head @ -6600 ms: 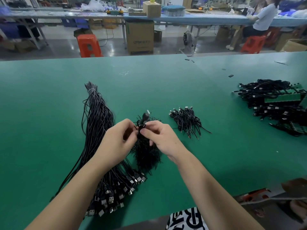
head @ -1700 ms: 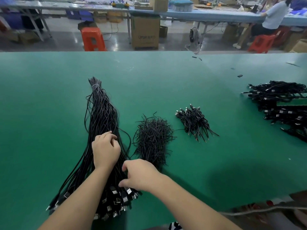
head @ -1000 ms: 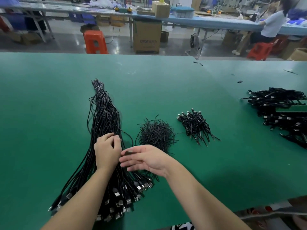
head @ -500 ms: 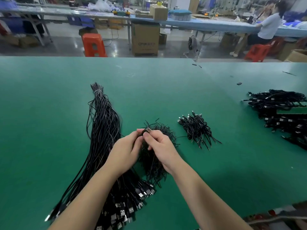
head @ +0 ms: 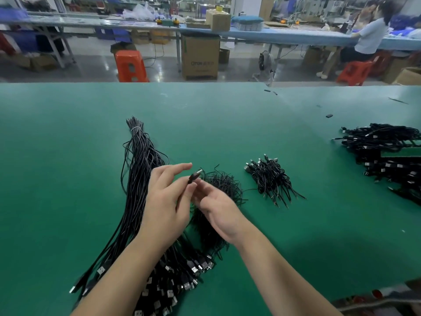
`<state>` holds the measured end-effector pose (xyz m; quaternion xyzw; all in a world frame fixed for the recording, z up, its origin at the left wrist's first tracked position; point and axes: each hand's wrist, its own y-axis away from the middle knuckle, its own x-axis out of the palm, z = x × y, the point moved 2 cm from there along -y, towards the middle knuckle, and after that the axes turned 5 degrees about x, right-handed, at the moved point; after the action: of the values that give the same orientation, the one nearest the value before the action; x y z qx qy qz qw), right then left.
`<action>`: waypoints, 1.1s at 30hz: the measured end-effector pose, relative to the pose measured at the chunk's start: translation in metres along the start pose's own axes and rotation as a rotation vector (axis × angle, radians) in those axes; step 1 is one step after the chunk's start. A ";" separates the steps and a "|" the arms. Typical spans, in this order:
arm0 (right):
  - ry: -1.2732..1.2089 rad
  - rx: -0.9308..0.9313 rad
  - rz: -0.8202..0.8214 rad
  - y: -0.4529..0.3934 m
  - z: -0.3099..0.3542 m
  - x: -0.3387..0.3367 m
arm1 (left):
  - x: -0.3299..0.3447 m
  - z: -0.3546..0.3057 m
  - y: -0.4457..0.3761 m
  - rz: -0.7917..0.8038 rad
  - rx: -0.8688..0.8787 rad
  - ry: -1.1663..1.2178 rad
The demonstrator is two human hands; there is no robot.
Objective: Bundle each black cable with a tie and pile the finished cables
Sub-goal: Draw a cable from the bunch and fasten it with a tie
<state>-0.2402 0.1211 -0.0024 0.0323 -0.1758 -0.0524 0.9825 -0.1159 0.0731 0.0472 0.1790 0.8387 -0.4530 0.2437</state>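
A long sheaf of loose black cables (head: 139,174) lies on the green table (head: 57,169), its USB plugs fanned out near the front edge. Above it my left hand (head: 166,201) pinches one black cable (head: 195,176) just below its plug, which sticks up; the index finger is stretched out. My right hand (head: 216,206) is palm-up beside it, its relaxed fingertips touching the cable under the plug. A fuzzy heap of black ties (head: 224,183) lies partly hidden behind both hands. A small pile of bundled cables (head: 271,179) sits to the right.
A larger heap of black cables (head: 387,153) lies at the table's right edge. Small black scraps (head: 329,115) dot the far right of the table. Beyond the far edge are an orange stool (head: 131,66), a cardboard box (head: 200,57) and a seated person (head: 369,35).
Both hands went to the loose sheaf, drew one cable out and lifted it over the tie heap. Since half a second ago the left index finger has straightened and the right hand has opened.
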 end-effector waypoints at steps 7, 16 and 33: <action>-0.183 0.184 -0.115 -0.007 -0.011 0.013 | 0.004 -0.016 0.003 0.047 0.133 -0.037; 0.188 0.034 -0.091 0.028 -0.022 0.021 | 0.004 -0.022 -0.002 0.052 -0.265 0.392; -0.120 0.052 -0.305 0.053 0.009 -0.016 | -0.012 0.031 -0.042 0.154 -0.700 0.618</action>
<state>-0.2538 0.1749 0.0045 0.0808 -0.2287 -0.1981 0.9497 -0.1198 0.0239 0.0676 0.2744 0.9584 -0.0489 0.0611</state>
